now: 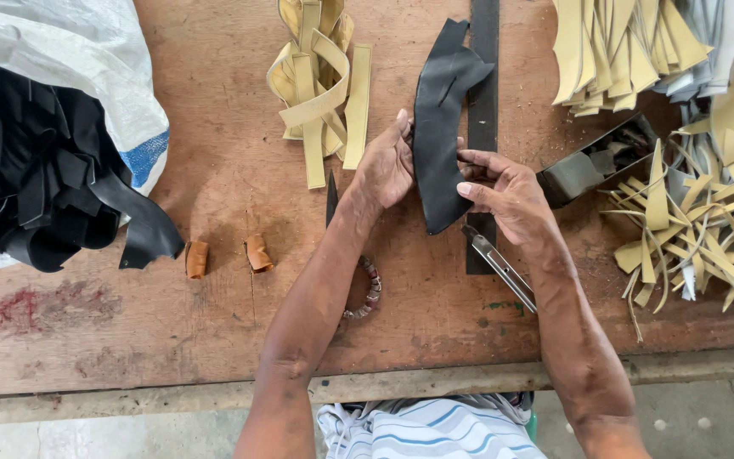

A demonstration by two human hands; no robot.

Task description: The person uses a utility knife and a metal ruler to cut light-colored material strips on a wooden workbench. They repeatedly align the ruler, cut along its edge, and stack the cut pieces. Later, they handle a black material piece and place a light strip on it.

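Between both hands' fingers, pinched: black leather piece (437, 127); white sack (70, 59) of black scraps far left.

Single head-worn view, looking almost straight down from above onto a worn reddish-brown wooden worktable (214, 323) and sitting near it. The table's front edge is running along 6 o'clock, with grey floor showing beneath; the far side is lying toward 12 o'clock. The wearer's forearms are entering from 6 o'clock, placing the camera directly over the seated person's lap.
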